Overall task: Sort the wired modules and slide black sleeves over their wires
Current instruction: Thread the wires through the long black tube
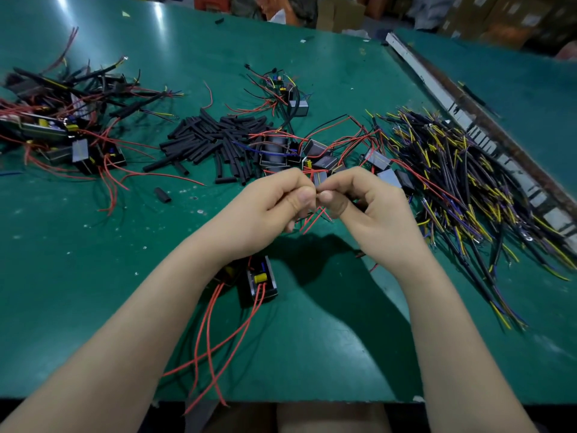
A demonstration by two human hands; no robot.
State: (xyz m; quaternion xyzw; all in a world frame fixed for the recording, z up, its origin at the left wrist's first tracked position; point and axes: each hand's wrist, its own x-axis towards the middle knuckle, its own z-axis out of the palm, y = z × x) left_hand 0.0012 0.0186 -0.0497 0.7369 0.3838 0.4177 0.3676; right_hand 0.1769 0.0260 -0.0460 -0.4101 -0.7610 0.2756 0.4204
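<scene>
At the centre of the frame, thin red wires [313,217] are pinched between the left hand [274,204] and the right hand [365,204], apparently so the ends can be gathered for sleeving. Black sleeves [215,142] are heaped just above on the green tabletop [93,276]; a wired module [261,281] is left below the wrists.

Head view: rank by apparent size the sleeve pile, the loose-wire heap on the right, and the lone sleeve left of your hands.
1. Loose-wire heap, largest.
2. Sleeve pile.
3. Lone sleeve, smallest by far.
</scene>
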